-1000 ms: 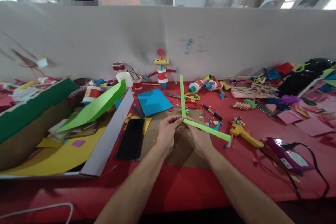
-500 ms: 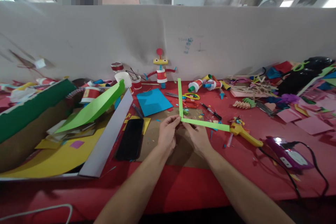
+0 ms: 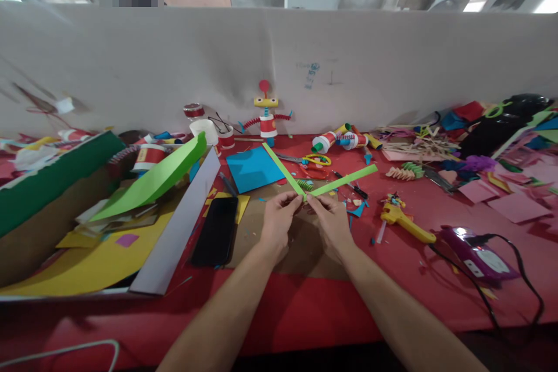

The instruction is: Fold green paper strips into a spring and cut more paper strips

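Two light green paper strips meet in a V between my hands: the left strip [image 3: 283,168] slants up to the left, the right strip [image 3: 346,180] up to the right. Where they join, my left hand [image 3: 279,218] pinches from the left and my right hand [image 3: 328,221] from the right. My fingers cover part of the joint. Under my hands lies a brown cardboard sheet [image 3: 250,247]. Just beyond the joint sits a small folded green paper spring [image 3: 306,184]. Scissors with yellow handles [image 3: 317,160] lie behind the strips.
A black phone [image 3: 215,231] and a box of coloured paper [image 3: 192,209] are at left. A blue sheet [image 3: 254,170] lies behind. The paper-cup robot [image 3: 268,125] stands by the partition. At right are a yellow glue gun [image 3: 407,225], a purple power unit [image 3: 482,256] and cables.
The strips have turned counter-clockwise, from an L shape to a V. The right strip's end has lifted away from the glue gun. My hands stay at nearly the same place.
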`<state>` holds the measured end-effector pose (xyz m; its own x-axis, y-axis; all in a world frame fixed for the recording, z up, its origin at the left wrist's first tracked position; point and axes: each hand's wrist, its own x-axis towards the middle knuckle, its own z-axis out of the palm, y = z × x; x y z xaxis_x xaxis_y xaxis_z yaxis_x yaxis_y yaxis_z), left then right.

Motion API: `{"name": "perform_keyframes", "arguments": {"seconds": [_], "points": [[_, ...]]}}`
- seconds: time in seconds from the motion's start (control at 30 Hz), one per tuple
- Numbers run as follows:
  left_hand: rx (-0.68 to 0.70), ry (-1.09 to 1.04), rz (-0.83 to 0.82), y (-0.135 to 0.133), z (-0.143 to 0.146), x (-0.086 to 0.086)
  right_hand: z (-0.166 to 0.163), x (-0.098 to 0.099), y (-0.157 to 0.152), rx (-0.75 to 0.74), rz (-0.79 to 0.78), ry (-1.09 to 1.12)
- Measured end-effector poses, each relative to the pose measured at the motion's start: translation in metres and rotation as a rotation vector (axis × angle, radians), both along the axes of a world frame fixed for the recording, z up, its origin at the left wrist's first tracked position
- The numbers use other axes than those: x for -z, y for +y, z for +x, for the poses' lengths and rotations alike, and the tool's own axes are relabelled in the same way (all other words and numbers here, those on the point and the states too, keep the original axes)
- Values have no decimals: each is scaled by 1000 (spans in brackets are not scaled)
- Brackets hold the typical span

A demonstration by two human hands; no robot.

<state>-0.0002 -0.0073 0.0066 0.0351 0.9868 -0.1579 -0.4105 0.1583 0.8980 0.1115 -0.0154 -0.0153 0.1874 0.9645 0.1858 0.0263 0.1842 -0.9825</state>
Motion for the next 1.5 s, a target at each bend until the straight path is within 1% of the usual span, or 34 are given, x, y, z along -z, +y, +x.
{"name": "perform_keyframes", "arguments": {"seconds": [0.27, 0.43, 0.57, 0.77, 1.0, 1.17, 1.27, 1.37, 1.5], "points": [[73, 28, 56, -3, 0, -7, 4, -6, 0, 1, -4, -77], [41, 96, 15, -1, -5, -13, 6, -13, -1, 30, 27, -173], [55, 159, 14, 0, -6, -13, 7, -14, -1, 49, 65, -210], [74, 175, 27, -1, -4, -13, 9, -10, 1, 13, 31, -178], [106, 36, 1, 2, -5, -5, 7, -11, 1, 5, 13, -49], [47, -25, 3, 4, -5, -4, 4, -9, 2, -40, -55, 86], [3, -5, 9, 3, -5, -6, 3, -8, 3, -56, -81, 78], [-22, 29, 36, 2, -4, -6, 3, -7, 3, -67, -60, 37], [49, 19, 46, 1, -3, -2, 3, -10, 2, -43, -52, 45]]}}
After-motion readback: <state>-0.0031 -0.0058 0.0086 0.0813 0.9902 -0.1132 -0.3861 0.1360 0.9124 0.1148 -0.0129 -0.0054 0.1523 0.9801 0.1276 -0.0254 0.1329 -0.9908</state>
